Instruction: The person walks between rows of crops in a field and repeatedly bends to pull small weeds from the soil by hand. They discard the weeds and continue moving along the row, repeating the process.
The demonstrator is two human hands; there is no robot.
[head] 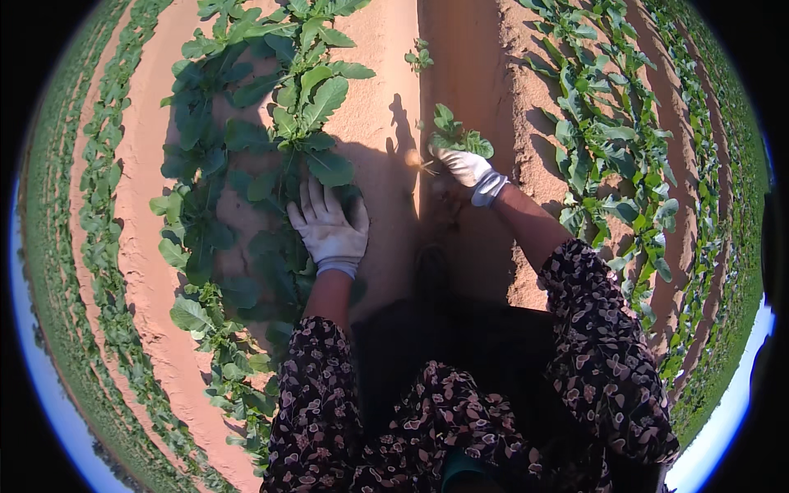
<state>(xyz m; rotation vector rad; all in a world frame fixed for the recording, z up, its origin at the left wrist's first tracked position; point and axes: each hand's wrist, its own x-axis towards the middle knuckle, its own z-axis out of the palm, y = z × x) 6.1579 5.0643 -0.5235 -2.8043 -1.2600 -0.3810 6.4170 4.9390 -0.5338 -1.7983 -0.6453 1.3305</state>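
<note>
White work gloves cover both hands. My left hand lies with fingers spread at the edge of a shaded row of leafy crop plants, its fingertips partly under a broad leaf. It grips nothing that I can see. In the furrow to the right, my right hand is closed around a small uprooted green plant. The plant's leaves stick out above the glove, and pale thin roots show at its left side. My fingertips there are partly hidden by leaves.
Another small leafy plant stands farther up the furrow. A second crop row runs along the right, beyond a raised soil edge. More green rows curve away on the left. My shadow darkens the near soil.
</note>
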